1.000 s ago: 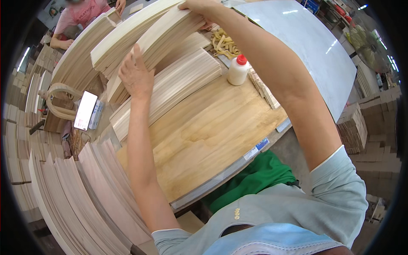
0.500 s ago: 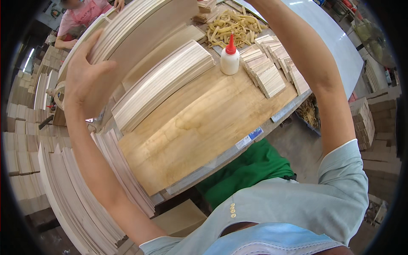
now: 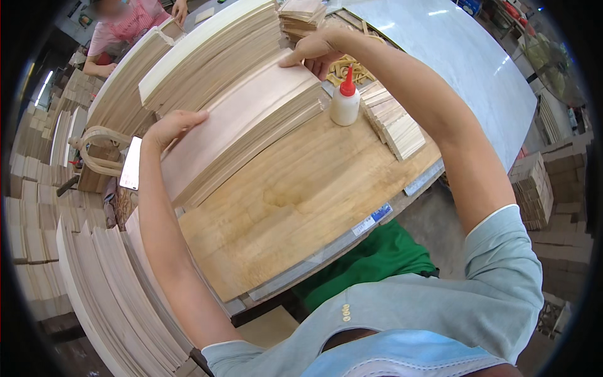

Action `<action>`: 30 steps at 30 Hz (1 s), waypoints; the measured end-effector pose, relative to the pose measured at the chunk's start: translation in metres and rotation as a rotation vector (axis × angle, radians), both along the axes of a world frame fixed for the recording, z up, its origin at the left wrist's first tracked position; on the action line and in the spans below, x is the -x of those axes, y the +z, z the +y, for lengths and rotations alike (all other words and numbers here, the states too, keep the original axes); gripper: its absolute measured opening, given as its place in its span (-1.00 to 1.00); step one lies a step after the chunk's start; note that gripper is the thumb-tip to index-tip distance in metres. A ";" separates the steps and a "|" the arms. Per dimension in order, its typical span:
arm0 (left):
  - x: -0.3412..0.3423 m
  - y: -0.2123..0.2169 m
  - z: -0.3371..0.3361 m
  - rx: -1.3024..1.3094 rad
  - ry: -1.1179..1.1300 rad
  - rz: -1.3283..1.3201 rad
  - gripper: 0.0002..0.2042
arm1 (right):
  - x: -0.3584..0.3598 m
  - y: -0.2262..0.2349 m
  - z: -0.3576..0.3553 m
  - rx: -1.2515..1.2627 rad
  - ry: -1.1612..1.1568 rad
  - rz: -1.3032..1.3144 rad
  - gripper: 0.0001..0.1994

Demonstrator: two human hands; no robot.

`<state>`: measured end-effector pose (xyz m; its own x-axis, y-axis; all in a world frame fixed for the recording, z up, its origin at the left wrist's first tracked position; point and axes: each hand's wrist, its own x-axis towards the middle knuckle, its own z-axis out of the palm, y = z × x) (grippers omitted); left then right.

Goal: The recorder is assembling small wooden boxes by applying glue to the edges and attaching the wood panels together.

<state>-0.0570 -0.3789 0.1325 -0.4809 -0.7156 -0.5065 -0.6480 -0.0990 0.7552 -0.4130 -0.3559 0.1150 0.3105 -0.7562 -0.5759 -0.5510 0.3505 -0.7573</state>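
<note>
A pale, thin wooden board [image 3: 242, 113] lies along the top of the nearer stack of boards [image 3: 251, 151]. My left hand [image 3: 174, 129] is closed on its left end, thumb on the top face. At the far right end, my right hand [image 3: 314, 51] grips the board with the thumb on top; its other fingers curl down and are partly hidden. Just right of that stack, a white glue bottle [image 3: 345, 108] with a red nozzle stands upright on the plywood work board [image 3: 282, 207].
Behind lies a taller stack of boards [image 3: 207, 63]. Small wood pieces [image 3: 392, 119] sit right of the bottle, wood strips [image 3: 345, 68] beyond it. A phone [image 3: 130, 164] and curved wooden frame [image 3: 100, 141] are at left. A co-worker in pink [image 3: 129, 28] is at the far left.
Both hands have come down and nearer from the taller rear stack to the nearer one. A pale board now covers the nearer stack's top; the rear stack looks lower.
</note>
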 end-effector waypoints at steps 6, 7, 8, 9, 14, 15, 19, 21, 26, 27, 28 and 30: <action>-0.008 -0.021 0.007 0.253 -0.086 -0.324 -0.36 | -0.005 0.013 -0.038 0.141 -0.062 0.364 -0.38; -0.008 -0.026 0.006 0.258 -0.095 -0.314 -0.36 | -0.006 0.011 -0.052 0.143 -0.072 0.373 -0.38; -0.007 -0.033 0.004 0.289 -0.076 -0.288 -0.35 | -0.003 0.005 -0.071 0.136 -0.108 0.455 -0.40; -0.013 -0.035 0.005 0.319 -0.040 -0.275 -0.35 | -0.010 -0.001 -0.092 0.134 -0.129 0.524 -0.42; -0.006 -0.023 0.029 0.452 0.000 -0.364 -0.35 | -0.013 -0.051 -0.180 0.075 -0.184 0.662 -0.48; 0.009 -0.020 0.026 0.467 -0.035 -0.287 -0.34 | 0.034 -0.044 -0.205 -0.529 0.109 0.348 -0.46; 0.005 -0.026 0.024 0.464 -0.003 -0.203 -0.33 | 0.039 -0.100 -0.219 -0.783 0.245 0.230 -0.43; 0.002 -0.023 0.026 0.428 0.016 -0.200 -0.32 | 0.040 -0.129 -0.200 -0.407 0.076 0.436 -0.42; -0.014 -0.035 0.025 0.401 0.031 -0.210 -0.28 | -0.026 -0.120 -0.153 -0.082 -0.105 0.592 -0.44; -0.025 -0.038 0.028 0.409 0.062 -0.238 -0.26 | -0.057 -0.107 -0.143 -0.116 -0.102 0.575 -0.45; -0.016 -0.037 0.027 0.434 0.053 -0.227 -0.25 | -0.052 -0.083 -0.124 -0.058 -0.162 0.595 -0.51; -0.005 -0.034 0.020 0.436 0.043 -0.214 -0.24 | -0.013 -0.082 -0.143 -0.093 -0.168 0.470 -0.54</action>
